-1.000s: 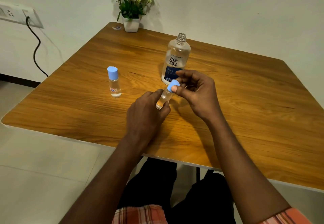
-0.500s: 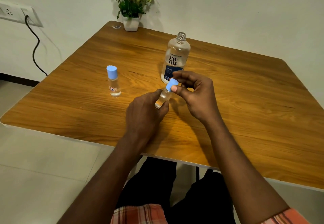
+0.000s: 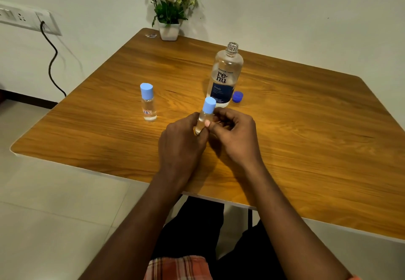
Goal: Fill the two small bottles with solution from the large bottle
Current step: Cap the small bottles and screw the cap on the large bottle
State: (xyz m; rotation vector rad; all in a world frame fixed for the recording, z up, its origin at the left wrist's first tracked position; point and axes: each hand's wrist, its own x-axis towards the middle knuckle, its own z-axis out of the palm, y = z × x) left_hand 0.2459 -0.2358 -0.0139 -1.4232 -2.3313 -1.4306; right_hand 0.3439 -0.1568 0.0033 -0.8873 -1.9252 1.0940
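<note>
A small clear bottle (image 3: 205, 113) with a light blue cap sits between my two hands, tilted slightly right. My left hand (image 3: 183, 141) grips its lower body. My right hand (image 3: 233, 135) holds its side just below the cap, thumb against the glass. A second small bottle (image 3: 148, 102), capped in light blue and holding clear liquid, stands upright to the left. The large clear renu bottle (image 3: 225, 78) stands uncapped behind my hands. Its dark blue cap (image 3: 238, 96) lies on the table to its right.
The wooden table (image 3: 306, 137) has a rounded left corner and a near edge by my lap. A white pot with flowers (image 3: 169, 6) stands at the far edge. A wall socket with a black cable (image 3: 51, 60) is on the left.
My right hand has slid off the light blue cap down to the bottle's side, baring the cap. The bottle now stands more upright. The dark blue cap has come into sight.
</note>
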